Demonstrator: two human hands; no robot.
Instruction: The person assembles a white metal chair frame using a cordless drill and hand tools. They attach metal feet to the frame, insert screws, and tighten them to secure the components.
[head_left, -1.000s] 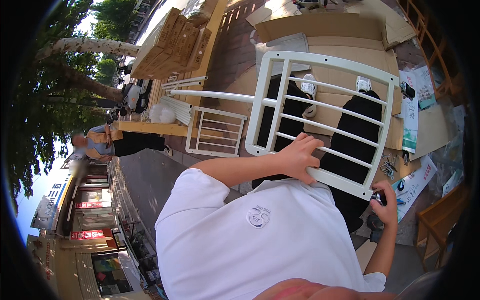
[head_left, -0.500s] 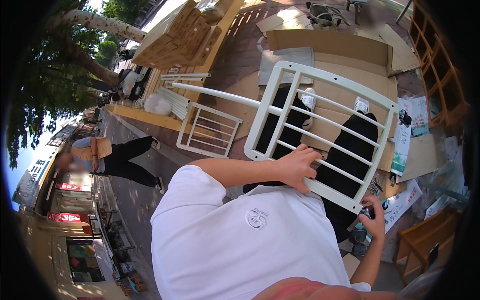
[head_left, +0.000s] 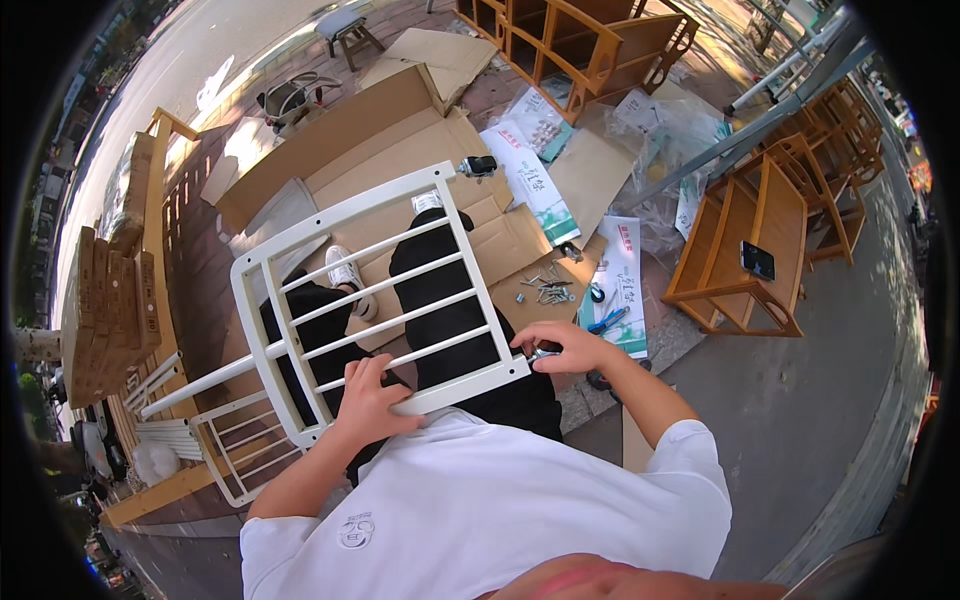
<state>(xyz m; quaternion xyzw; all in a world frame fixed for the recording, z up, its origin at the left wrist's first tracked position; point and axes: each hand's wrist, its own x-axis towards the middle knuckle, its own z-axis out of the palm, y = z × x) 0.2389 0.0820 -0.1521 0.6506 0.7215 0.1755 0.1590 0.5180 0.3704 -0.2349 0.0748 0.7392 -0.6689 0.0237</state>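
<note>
Outdoors on a paved walkway, flattened cardboard [head_left: 400, 160] is spread under a seated person whose black-trousered legs stretch out across it. Over the lap lies a white slatted frame [head_left: 375, 300], a ladder-like panel with several crossbars, its near rail close to the person's chest and its far corner carrying a small black fitting [head_left: 480, 165].

The left hand [head_left: 370, 395] has its grip wrapped over the near rail, fingers curled around it and pressing it steady. The right hand [head_left: 565, 348] sits at the frame's near right corner, its grip pinched on a small dark piece there; whether that is a bolt or a tool tip is too small to tell.

Judging by this, the panel itself looks already joined, rails and crossbars in place, and the work stands at fastening a corner. A scatter of loose screws [head_left: 545, 292] and a blue-handled tool [head_left: 605, 320] lie on the cardboard just beyond the right hand, next to printed instruction sheets [head_left: 625, 275], so fittings appear to remain. More white slatted parts [head_left: 225, 445] rest on the ground to the left, seemingly not yet attached. Orange wooden shelf units [head_left: 750, 250] stand to the right.
</note>
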